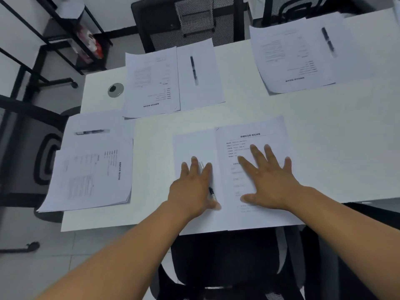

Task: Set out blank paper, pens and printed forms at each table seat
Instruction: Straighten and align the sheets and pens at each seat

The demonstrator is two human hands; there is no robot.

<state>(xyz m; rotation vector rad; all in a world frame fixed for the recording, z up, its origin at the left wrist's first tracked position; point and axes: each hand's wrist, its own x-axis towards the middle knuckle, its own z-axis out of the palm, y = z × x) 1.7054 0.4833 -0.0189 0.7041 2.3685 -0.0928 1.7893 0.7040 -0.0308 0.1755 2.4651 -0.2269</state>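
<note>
At the near seat, a blank white sheet of paper point(194, 146) lies just beside a white printed form with a black heading point(255, 169), their inner edges touching or slightly overlapping. A slim pen with a black grip and clear barrel point(211, 190) lies on the blank sheet, partly under the left hand point(192, 187), whose fingers are spread flat over pen and paper, gripping nothing. The right hand point(268, 182) presses flat on the form, fingers straight and splayed.

Three other seats on the white table point(324, 137) look finished: a far-left set with a dark pen point(193, 69) on blank paper beside a form, a far-right set with another dark pen point(329, 41), and a left-end set with a pen point(92, 132) above a thicker stack of forms point(93, 176). A round grey cable grommet point(116, 90) sits near the corner. This fourth seat seems nearly done, needing only final straightening; seats beyond the view cannot be judged.
</note>
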